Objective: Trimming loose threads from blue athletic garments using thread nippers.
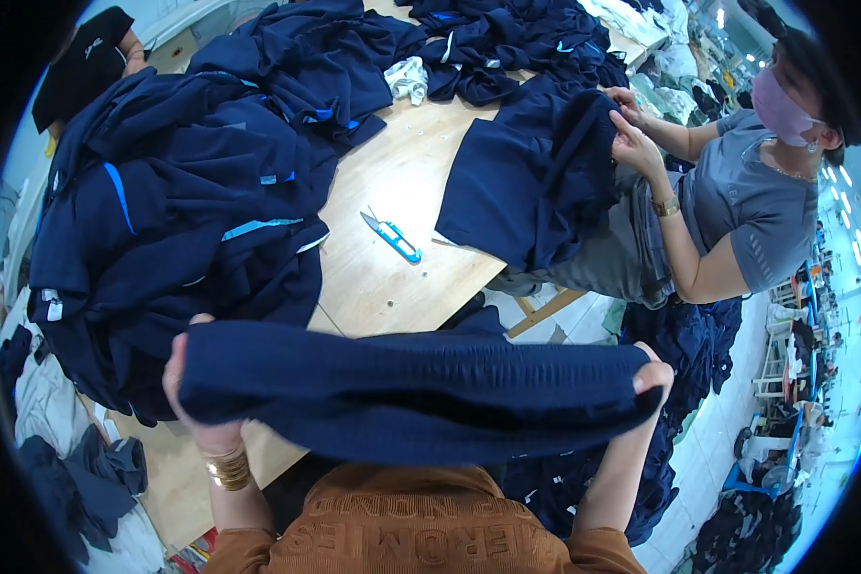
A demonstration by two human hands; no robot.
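Note:
Between my two hands a navy garment [411, 383] is stretched wide, its gathered elastic waistband along the upper edge. My left hand [201, 402] grips one end, mostly hidden by the cloth, with gold bangles on the wrist. At the other end my right hand [652, 373] is closed on the band, the thumb on top. The garment hangs over the table's near edge, in front of my brown top. Beyond it, blue-handled thread snips [392, 237] lie on the wooden table [383, 182].
A large heap of navy garments [182, 191] covers the table's left side. On the right, a masked person [737, 191] handles another navy garment [536, 182]. A white cloth scrap [408, 80] lies farther back. Dark garments [698, 354] are piled at the lower right.

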